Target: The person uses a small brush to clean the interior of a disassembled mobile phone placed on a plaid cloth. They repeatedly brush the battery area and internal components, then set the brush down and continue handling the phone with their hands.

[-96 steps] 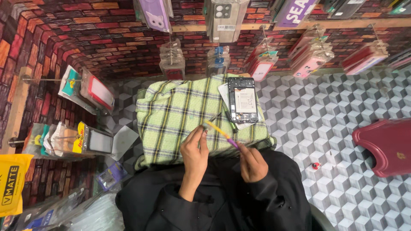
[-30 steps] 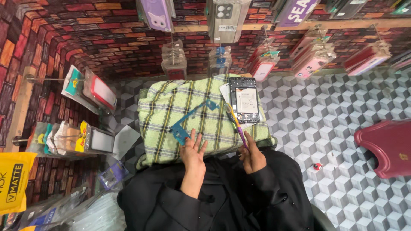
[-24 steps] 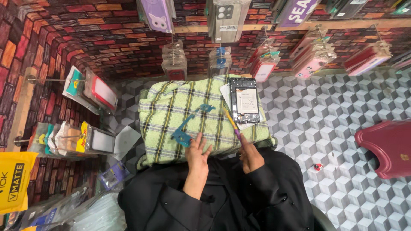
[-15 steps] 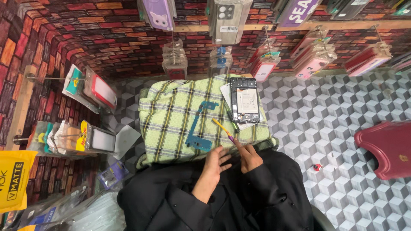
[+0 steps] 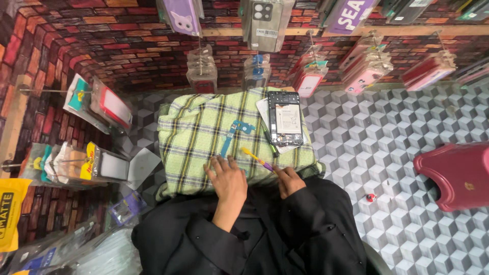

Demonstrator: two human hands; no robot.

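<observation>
A green plaid cloth (image 5: 193,132) covers a small surface in front of me. On it lies a blue flat circuit part (image 5: 233,133), just beyond my left hand (image 5: 227,179), which rests flat on the cloth with fingers spread. My right hand (image 5: 287,179) grips a small screwdriver (image 5: 256,157) with a yellow and purple handle, its tip pointing up-left over the cloth. An opened phone (image 5: 284,118) with its back removed lies at the cloth's far right, on a white sheet, with a dark pen-like tool (image 5: 269,141) beside it.
Phone cases in packets (image 5: 199,71) hang from pegs along the brick-patterned wall. More packaged accessories (image 5: 97,104) hang at the left. A maroon plastic stool (image 5: 456,173) stands on the cube-patterned floor at the right, with a small red object (image 5: 371,197) near it.
My left hand set the blue circuit part down on the cloth and drew back to lie flat. The right hand kept the screwdriver, shifting it slightly left.
</observation>
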